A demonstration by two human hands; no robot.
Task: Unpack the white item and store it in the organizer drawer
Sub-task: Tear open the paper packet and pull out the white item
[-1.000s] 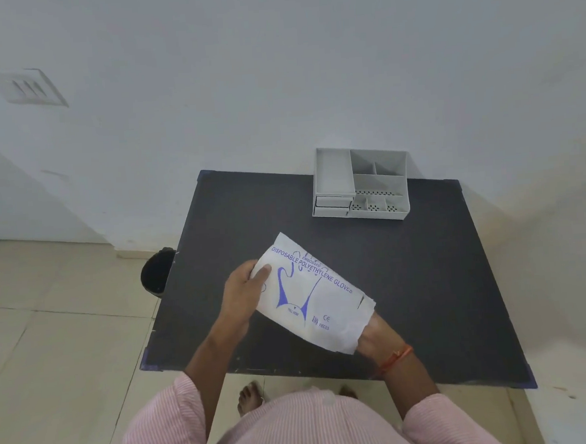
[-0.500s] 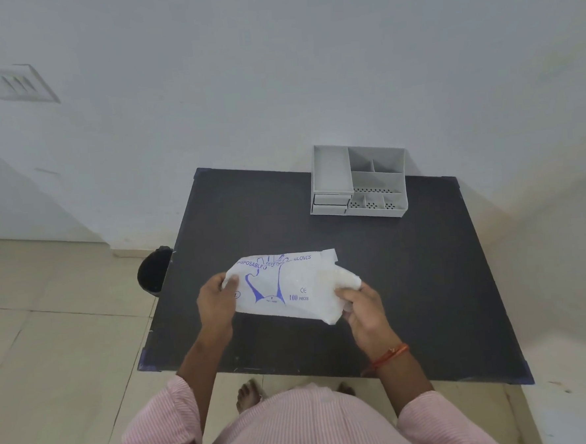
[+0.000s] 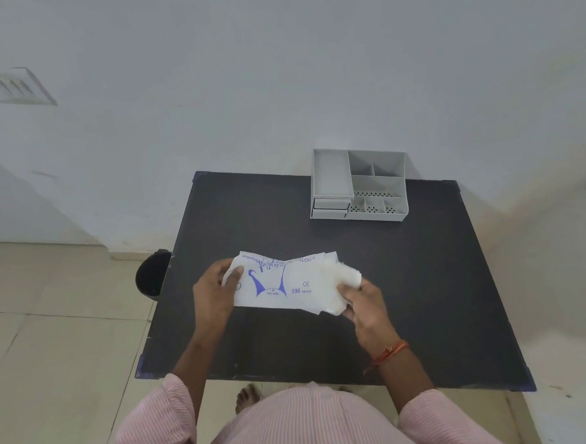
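Holding one white glove packet over the dark table, near its front edge, well apart from the grey organizer by the wall. Our left hand pinches the packet's left end, thumb on top; our right hand fingers close on the white wad at the open end. We judge it light, limp, slippery film: grip the whole bunch, not a single sheet.
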